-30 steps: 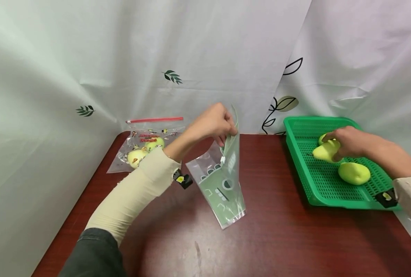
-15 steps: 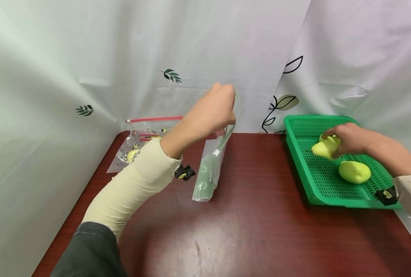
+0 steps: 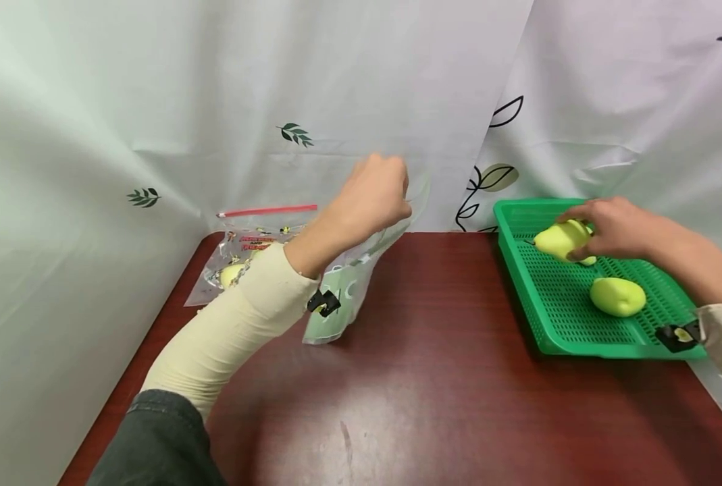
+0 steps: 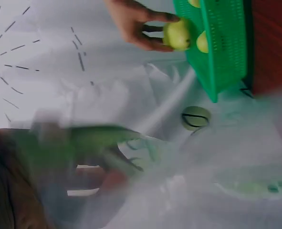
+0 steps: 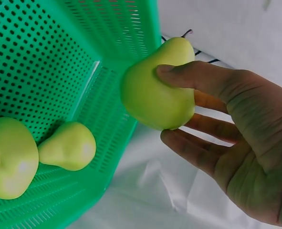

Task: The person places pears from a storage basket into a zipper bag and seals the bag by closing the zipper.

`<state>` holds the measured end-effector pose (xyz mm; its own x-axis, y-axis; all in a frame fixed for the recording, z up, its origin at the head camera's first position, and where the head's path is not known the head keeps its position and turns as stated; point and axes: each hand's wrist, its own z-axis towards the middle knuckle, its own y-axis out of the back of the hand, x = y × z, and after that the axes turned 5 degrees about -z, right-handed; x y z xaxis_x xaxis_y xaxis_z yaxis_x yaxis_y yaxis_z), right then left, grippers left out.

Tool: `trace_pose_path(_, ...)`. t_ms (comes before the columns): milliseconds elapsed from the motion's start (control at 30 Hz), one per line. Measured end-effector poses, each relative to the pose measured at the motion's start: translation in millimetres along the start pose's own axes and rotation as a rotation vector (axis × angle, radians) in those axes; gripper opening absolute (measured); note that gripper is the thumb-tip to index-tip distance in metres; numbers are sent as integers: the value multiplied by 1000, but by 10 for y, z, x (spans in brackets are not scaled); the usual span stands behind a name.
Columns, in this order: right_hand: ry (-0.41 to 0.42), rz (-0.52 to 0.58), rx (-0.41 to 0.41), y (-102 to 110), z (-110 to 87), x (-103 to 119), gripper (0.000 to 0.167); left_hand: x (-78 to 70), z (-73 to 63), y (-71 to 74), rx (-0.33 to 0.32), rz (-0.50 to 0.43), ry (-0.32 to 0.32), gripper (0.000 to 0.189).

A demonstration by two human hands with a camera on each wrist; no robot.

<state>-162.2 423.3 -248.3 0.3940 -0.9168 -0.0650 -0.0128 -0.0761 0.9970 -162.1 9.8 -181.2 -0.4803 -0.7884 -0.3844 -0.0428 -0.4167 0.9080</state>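
My left hand (image 3: 375, 196) grips the upper part of a clear zip bag (image 3: 336, 304) with a green printed front. The bag hangs above the table, partly hidden by my wrist, and is blurred in the left wrist view. My right hand (image 3: 619, 226) holds a green pear (image 3: 558, 241) above the basket, thumb on one side and fingers on the other, as the right wrist view shows. Inside the green plastic basket (image 5: 114, 162) lie a large pear (image 5: 12, 162) and a smaller one (image 5: 71, 147).
At the back left of the dark red table (image 3: 433, 405) lies another clear zip bag (image 3: 205, 290), with a red zip strip (image 3: 269, 211) and pale green fruit inside. White patterned sheets (image 3: 348, 81) hang close behind and at the left side.
My left hand rose, and the bag turned and swung left beneath it. My right hand has lifted the pear a little higher over the basket.
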Motion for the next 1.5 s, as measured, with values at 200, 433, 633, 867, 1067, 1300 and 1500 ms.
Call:
trace_pose_path(200, -16, 3, -16, 37, 11, 62, 72, 168, 41, -186, 96, -130, -15, 43)
trace_pose_path(433, -11, 28, -110, 76, 25, 157, 68, 262, 69, -338, 153, -220, -25, 39)
trace_pose_path(633, 9, 38, -184, 123, 21, 276, 67, 282, 77, -390, 180, -304, -11, 27)
trace_pose_path(867, 32, 68, -299, 176, 14, 393, 67, 315, 103, -425, 133, -433, -9, 30)
trace_pose_path(1067, 23, 192, -441, 245, 9, 507, 70, 320, 114, -415, 104, -473, 56, 32)
trace_pose_path(1300, -57, 472, -491, 337, -2, 757, 67, 300, 116, -402, 94, -523, 159, 32)
trace_pose_path(1500, -44, 729, -522, 368, 91, 1028, 63, 281, 98, -412, 86, -581, 204, 28)
